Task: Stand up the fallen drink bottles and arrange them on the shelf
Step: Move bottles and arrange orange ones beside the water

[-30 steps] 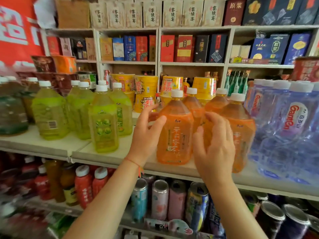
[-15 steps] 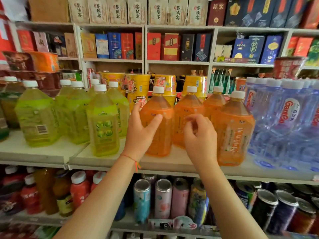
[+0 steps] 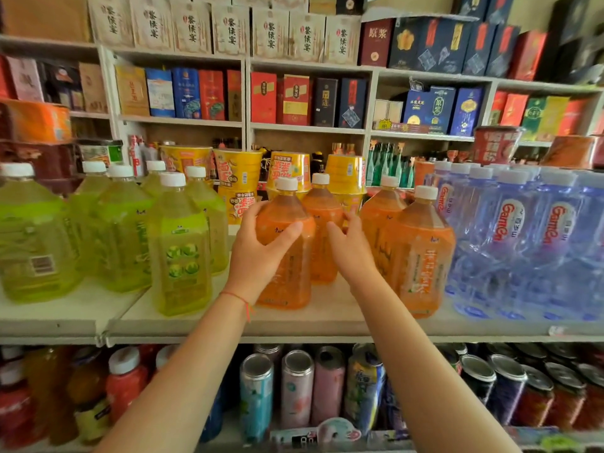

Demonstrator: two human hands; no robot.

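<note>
Both arms stretched forward. Left hand (image 3: 258,253) has fingers and thumb curled wide; right hand (image 3: 351,250) loosely curled, palm inward.

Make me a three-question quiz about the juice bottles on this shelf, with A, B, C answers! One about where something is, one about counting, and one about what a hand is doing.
1. Where do the clear water bottles stand?
A. left of the green bottles
B. right of the orange bottles
C. on the shelf below

2. How many orange bottles stand upright on the shelf?
A. two
B. four
C. seven

3. What is the left hand doing?
A. gripping an orange bottle
B. hanging at the side
C. holding a can

Answers:
1 B: the water bottles fill the shelf's right end.
2 B: four white caps top the orange bottles.
3 A: the left hand wraps its thumb and fingers round the front orange bottle.
</note>
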